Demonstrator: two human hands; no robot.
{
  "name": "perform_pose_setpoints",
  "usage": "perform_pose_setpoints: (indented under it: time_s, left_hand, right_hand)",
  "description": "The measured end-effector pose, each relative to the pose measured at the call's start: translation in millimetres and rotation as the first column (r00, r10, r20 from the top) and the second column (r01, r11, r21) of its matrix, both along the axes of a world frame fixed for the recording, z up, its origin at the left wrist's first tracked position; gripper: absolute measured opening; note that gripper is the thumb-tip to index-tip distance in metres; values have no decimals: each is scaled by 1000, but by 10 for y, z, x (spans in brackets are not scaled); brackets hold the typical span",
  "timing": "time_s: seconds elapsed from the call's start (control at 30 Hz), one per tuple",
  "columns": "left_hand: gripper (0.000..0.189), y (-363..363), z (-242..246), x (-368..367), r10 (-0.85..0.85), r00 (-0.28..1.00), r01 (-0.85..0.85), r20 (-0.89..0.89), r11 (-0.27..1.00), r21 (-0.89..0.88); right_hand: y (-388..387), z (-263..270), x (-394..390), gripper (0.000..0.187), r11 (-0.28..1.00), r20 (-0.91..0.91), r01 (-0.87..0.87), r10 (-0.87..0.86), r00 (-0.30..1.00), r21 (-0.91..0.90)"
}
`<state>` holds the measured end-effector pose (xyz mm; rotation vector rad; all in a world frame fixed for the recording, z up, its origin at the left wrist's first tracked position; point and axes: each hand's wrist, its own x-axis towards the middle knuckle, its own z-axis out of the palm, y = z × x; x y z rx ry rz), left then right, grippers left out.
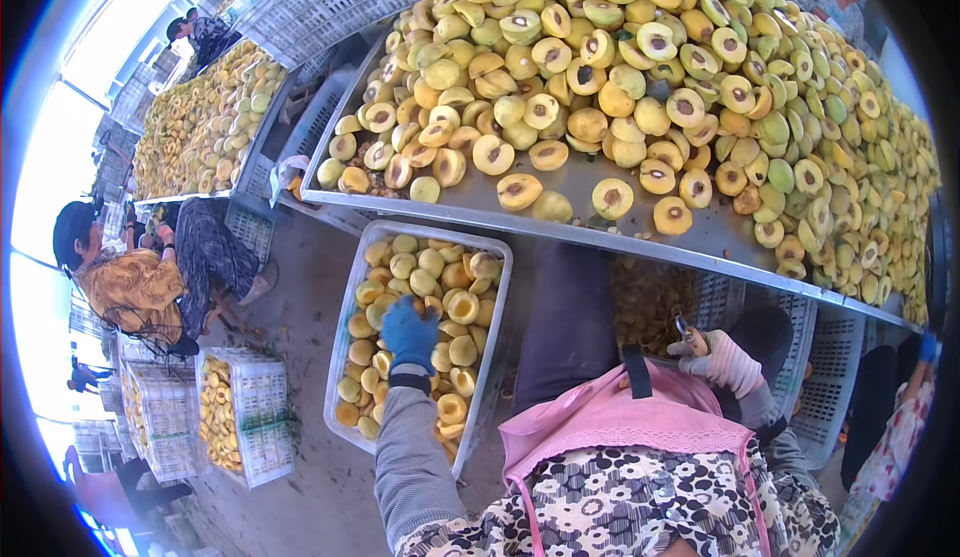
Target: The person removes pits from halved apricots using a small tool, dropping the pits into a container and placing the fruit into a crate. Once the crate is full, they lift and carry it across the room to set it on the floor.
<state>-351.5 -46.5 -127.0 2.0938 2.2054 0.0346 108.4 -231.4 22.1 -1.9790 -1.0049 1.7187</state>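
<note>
My left hand (409, 333), in a blue glove, reaches down onto the fruit in a white plastic crate (339, 354). Its fingers hide what lies under them, so I cannot tell if they grip a piece. Halved yellow stone fruit (463, 306), apricot-like, fill this crate, and some show hollow centres. In a pale knitted glove, my right hand (720, 362) rests by my lap, closed around the wooden handle of a small pitting tool (691, 336) with a curved metal tip. Ahead, a metal-topped table (559, 189) bears a large heap of fruit halves (645, 69), many with brown centres.
Below the table, a crate (720, 302) stands by my legs beside another white crate (829, 377). Filled crates (262, 414) stand on the floor at left. A seated person (135, 279) works at another fruit-covered table (202, 122). Stacked crates (337, 9) rise behind; another person (896, 437) is at right.
</note>
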Motion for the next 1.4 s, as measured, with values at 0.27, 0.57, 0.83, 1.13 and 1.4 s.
perform_pose_setpoints:
  time_s: [0.27,0.57,0.83,1.13,1.4]
  left_hand:
    - [52,-59,-254,762,-303,950,302,-77,953,-15]
    - [40,157,-161,217,-210,953,238,220,966,-106]
    - [34,22,103,493,-254,965,226,-57,925,-305]
    - [30,771,1480,1786,-433,891,319,138,812,489]
    - [44,1162,1459,2469,-280,958,268,63,950,158]
  right_hand:
    - [56,31,-23,38,1000,72,-22,23,997,-16]
    - [-10,-223,-35,37,986,96,-126,116,989,112]
    - [-36,-351,-14,33,980,67,-128,119,991,152]
    - [-11,-289,-16,32,988,114,-106,94,989,112]
    - [-84,-253,26,35,979,53,-54,44,998,197]
